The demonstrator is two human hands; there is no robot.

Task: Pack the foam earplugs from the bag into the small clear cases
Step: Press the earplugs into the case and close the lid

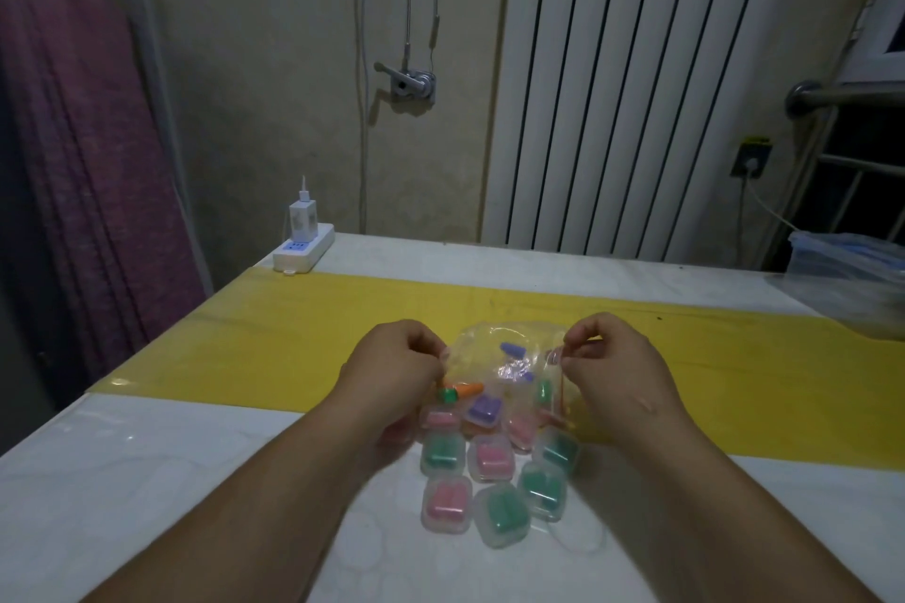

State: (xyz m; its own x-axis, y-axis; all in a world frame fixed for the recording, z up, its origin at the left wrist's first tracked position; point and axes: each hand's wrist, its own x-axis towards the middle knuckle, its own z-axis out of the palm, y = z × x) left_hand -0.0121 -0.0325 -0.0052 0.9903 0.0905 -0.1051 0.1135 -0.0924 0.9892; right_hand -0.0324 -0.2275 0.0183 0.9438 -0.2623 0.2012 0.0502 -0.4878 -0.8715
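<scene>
Table (196,480): clear bag (509,360) lies on the yellow strip (294,333), nearly drained; about ten filled cases (489,455) cluster just in front of it, so packing is judged mostly done; a few purple earplugs (512,349) remain inside, and an orange earplug (469,390) lies at its left edge. Left hand (396,367) and right hand (612,367) each pinch a bag edge with curled fingers, holding it spread

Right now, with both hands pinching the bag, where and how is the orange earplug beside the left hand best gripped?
Probably pinch the orange earplug across its middle, from above, with the nearby left hand. It lies on its side, long axis roughly left-right, so both flanks look open. Whether the bag covers it is unclear.
</scene>
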